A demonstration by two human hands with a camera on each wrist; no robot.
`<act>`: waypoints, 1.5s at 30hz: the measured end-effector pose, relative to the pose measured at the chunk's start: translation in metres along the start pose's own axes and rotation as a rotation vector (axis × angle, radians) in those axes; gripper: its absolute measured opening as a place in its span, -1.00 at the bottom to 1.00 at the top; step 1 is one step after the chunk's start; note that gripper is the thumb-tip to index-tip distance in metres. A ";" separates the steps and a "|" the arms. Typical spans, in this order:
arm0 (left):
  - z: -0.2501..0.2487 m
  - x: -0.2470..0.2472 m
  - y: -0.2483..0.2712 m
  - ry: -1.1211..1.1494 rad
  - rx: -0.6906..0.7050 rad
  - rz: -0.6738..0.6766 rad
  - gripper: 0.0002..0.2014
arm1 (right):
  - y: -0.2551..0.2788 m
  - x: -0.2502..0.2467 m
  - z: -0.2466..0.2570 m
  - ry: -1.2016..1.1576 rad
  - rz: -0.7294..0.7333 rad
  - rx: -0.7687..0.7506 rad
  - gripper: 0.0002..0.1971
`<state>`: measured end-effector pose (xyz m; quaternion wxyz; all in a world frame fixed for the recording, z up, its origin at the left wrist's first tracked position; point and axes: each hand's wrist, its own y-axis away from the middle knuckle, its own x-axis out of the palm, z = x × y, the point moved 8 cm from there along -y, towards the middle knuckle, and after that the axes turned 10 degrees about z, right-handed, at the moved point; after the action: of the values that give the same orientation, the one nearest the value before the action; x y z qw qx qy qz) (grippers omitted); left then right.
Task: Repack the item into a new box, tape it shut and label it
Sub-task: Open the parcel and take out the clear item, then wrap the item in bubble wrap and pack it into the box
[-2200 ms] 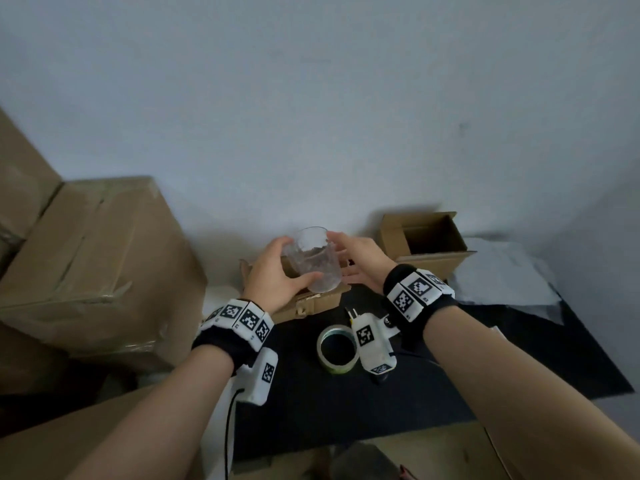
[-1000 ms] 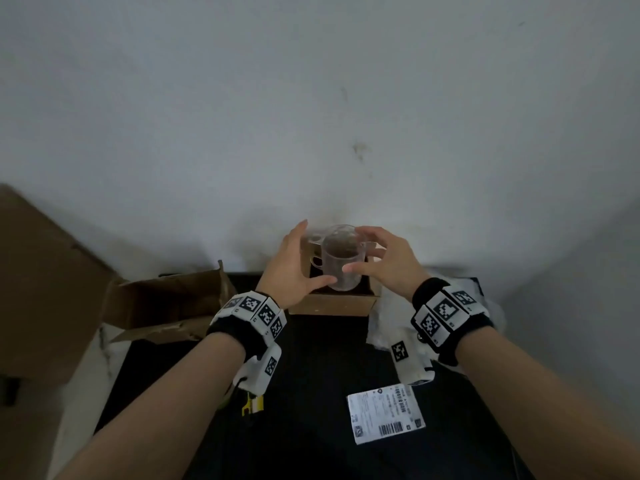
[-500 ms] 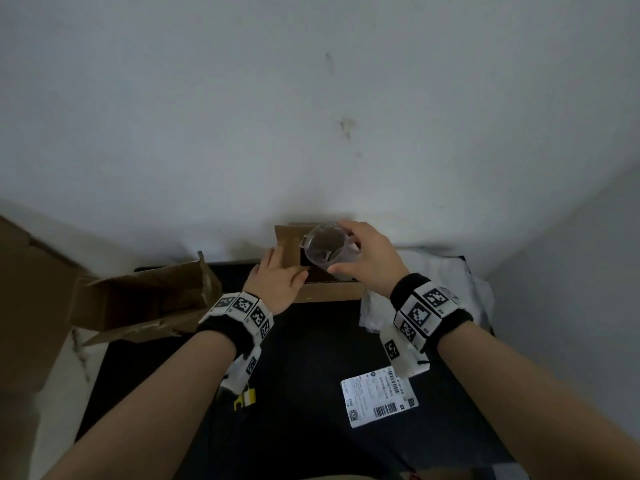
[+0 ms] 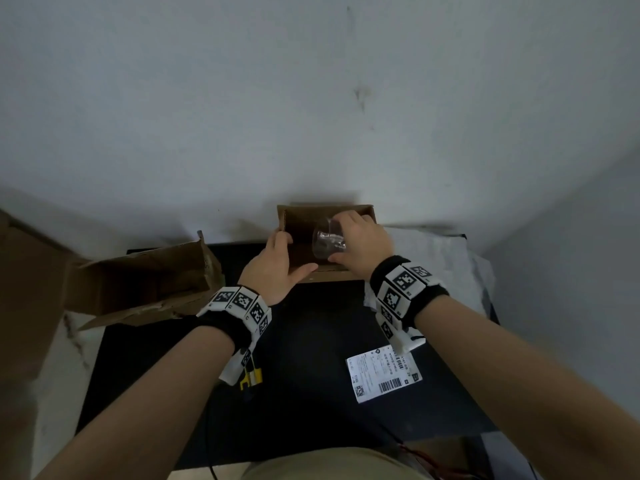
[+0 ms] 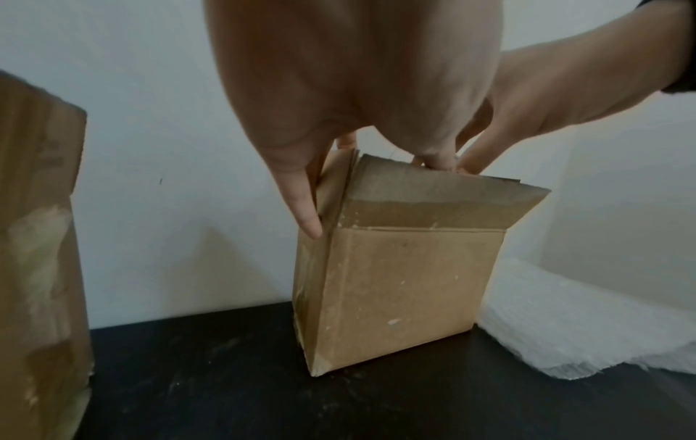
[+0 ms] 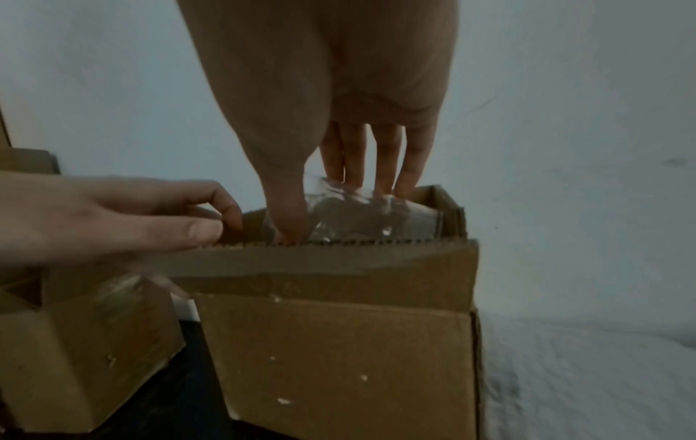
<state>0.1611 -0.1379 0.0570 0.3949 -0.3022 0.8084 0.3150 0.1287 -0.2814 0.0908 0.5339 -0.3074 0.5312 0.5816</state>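
Observation:
A small open cardboard box [image 4: 360,213] stands at the table's far edge by the wall. My right hand [image 4: 337,245] grips a clear glass cup [image 4: 325,242] from above, tilted, its lower part inside the box's opening. In the right wrist view the cup [image 6: 357,217] sits between thumb and fingers just behind the near flap of the box [image 6: 339,342]. My left hand [image 4: 291,258] grips the box's left near corner. In the left wrist view its thumb lies down the box's [image 5: 399,285] corner, with the fingers over the rim.
An older open box [image 4: 145,282] lies on its side at the left of the black table [image 4: 304,358]. A white shipping label [image 4: 384,377] lies near the right forearm. White foam wrap [image 4: 440,261] is spread right of the small box. A small yellow object [image 4: 251,377] lies under the left wrist.
Both hands carried the cup right, from the old box to the small box. The left hand let go of the cup and took the box's corner. The right hand lowered the cup into the opening.

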 end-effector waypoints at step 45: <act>-0.161 -0.006 -0.022 -0.232 0.460 -0.020 -0.68 | 0.085 -0.044 -0.092 -0.073 -0.067 0.249 -0.63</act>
<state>0.1079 -0.2701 0.1346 0.5466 -0.1741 0.8050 0.1513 0.0392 -0.3703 0.1330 0.6061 -0.2350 0.5689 0.5037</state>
